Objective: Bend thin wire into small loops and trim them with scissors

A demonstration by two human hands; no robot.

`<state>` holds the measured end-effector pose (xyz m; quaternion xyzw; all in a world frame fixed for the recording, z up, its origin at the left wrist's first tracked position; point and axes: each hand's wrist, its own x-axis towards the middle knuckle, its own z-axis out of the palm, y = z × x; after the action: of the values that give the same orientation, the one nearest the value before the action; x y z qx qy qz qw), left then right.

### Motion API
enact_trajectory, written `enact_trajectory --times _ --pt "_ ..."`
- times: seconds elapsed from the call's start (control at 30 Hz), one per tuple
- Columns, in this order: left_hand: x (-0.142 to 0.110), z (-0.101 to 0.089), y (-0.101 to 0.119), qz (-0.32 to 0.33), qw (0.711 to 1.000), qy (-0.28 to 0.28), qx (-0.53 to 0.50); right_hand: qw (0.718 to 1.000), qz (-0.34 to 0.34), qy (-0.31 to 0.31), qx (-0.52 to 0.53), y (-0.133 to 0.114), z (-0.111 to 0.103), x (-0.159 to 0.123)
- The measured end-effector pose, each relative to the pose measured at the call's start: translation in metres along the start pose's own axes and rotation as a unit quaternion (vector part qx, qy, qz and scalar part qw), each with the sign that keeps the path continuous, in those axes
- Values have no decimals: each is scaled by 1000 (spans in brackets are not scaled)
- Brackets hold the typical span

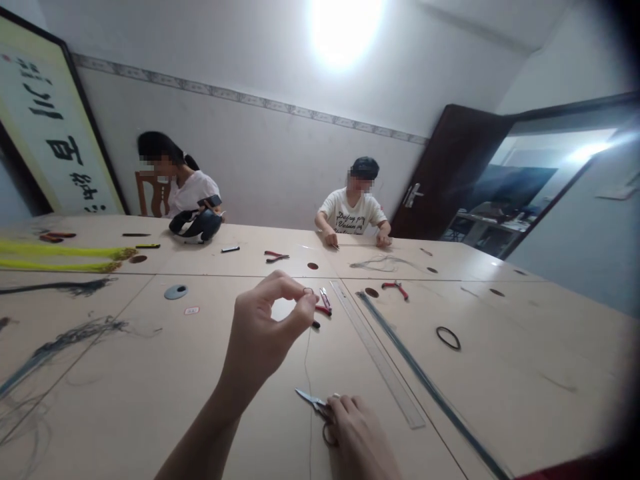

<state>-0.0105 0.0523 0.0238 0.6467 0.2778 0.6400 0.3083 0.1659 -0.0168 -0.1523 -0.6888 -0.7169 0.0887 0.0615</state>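
My left hand (265, 320) is raised over the table, thumb and forefinger pinched on the upper end of a thin thread (307, 360). The thread hangs down and runs toward the table's near edge, passing by the scissors. Below it, my right hand (363, 430) lies low at the table with its fingers on a pair of scissors (316, 402). The blades point up and left, and one dark handle loop shows beside the fingers. Just behind my left fingertips lie small snips (325, 298) and a red-handled tool (324, 311), partly hidden.
A clear ruler (377, 353) and a long dark strand bundle (425, 380) lie right of my hands. Red-handled pliers (396, 290) and a black ring (448, 338) are farther right. Yellow strands (60, 257) lie left. Two people (350, 210) sit across the table.
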Motion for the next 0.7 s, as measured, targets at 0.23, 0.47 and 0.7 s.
enact_trajectory --times 0.23,0.47,0.7 --pt "-7 -2 3 21 1000 6 1 995 69 -45 59 -14 -3 2" --pt "-10 -1 10 27 999 12 11 958 0 -6 286 -5 -44 6" --pt "-11 4 10 19 1000 9 22 888 -175 -6 425 -13 -135 -1"
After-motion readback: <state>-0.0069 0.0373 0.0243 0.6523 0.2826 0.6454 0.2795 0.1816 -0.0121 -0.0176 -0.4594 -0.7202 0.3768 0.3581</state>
